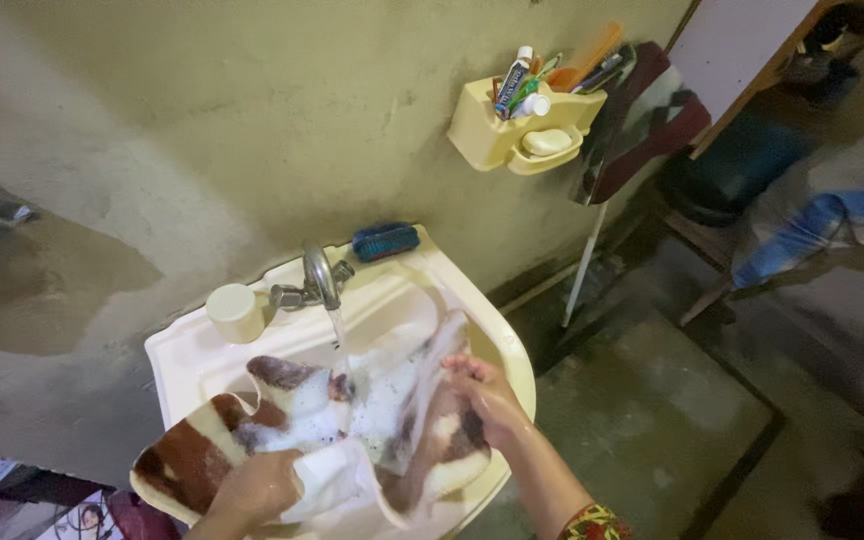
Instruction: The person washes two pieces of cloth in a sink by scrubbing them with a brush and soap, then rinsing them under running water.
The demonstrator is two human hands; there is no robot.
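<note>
Step in hand: I judge I am washing a brown-and-white cloth (282,420) in the cream sink (177,355) under running water (338,335).
Doing it well: I would keep the soapy part under the stream, rub fold against fold, and keep the loose ends inside the basin so they do not drip on the floor.
Left hand: my left hand (257,487) is closed on a bunched white fold at the near edge of the sink.
Right hand: my right hand (487,395) presses on the right side of the cloth, fingers curled over it; I cannot tell how firmly it grips.
Hands together or apart: apart, one at each end of the cloth.
Where the cloth lies: it fills the basin between my hands, foamy in the middle, with its left end draped over the near-left rim.
Tap: the metal tap (320,278) stands at the far side, its stream falling on the cloth's middle.
Nearby: a blue brush (386,241) on the far rim, a cream cup (235,312) left of the tap, a wall holder (497,135) up to the right.
</note>
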